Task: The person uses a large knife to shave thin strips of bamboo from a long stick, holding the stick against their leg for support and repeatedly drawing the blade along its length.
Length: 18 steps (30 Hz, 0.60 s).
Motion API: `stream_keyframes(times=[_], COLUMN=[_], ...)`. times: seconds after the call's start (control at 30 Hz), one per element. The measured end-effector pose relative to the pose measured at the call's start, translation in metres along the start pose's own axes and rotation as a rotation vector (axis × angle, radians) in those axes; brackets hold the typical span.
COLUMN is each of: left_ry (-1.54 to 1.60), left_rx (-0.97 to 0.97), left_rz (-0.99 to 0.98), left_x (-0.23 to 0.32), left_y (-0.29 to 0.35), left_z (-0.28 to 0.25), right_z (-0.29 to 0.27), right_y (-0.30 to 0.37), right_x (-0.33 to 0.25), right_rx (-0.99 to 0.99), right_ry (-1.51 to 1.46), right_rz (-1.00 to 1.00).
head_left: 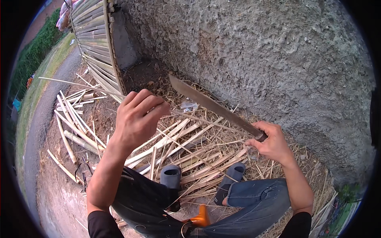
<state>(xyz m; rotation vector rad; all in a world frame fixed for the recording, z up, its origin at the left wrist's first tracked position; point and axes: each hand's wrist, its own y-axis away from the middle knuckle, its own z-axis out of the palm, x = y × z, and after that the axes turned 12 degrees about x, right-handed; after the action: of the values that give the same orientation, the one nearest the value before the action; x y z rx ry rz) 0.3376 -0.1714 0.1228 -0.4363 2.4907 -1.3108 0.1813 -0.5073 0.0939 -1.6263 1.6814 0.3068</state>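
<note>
My right hand (272, 142) is closed around the handle of a machete (216, 107), its long brown blade slanting up to the left. My left hand (139, 115), raised at the middle left, pinches a thin bamboo strip (81, 84). One end of this strip sticks out far to the left. Its other part runs rightward below the blade toward my right hand; whether those fingers touch it I cannot tell. Below both hands lies a pile of split bamboo pieces (190, 137), among thin shavings.
A rough grey wall (270, 51) rises on the far side. At the back left stands a bamboo slat fence panel (95, 39), with more bamboo pieces (73, 113) near it. Grey slippers (170, 176) are on my feet. An orange object (201, 216) shows between my legs.
</note>
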Motion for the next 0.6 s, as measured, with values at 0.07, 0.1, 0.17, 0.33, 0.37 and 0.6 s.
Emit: stream_keyframes(times=[0.07, 0.1, 0.17, 0.33, 0.37, 0.6], left_ry=[-0.05, -0.076, -0.056, 0.018, 0.064, 0.209], left_rx=[-0.068, -0.114, -0.206, -0.345, -0.4, -0.461], left_rz=[-0.116, -0.204, -0.37, -0.569, -0.627, -0.662], left_x=[-0.009, -0.01, -0.011, 0.002, 0.006, 0.022], left_y=[0.009, 0.012, 0.021, 0.036, 0.037, 0.043], left_z=[-0.009, -0.014, -0.02, -0.011, -0.009, 0.014], right_z=[-0.011, -0.015, -0.019, -0.03, -0.029, -0.022], right_y=[0.004, 0.005, 0.008, 0.016, 0.017, 0.026], right_x=[0.014, 0.02, 0.016, 0.027, 0.025, 0.019], right_rx=[0.074, 0.147, 0.245, 0.381, 0.374, 0.314], right_ry=[0.028, 0.051, -0.118, -0.295, -0.294, -0.219], right_rz=[0.079, 0.156, 0.233, 0.273, 0.289, 0.26])
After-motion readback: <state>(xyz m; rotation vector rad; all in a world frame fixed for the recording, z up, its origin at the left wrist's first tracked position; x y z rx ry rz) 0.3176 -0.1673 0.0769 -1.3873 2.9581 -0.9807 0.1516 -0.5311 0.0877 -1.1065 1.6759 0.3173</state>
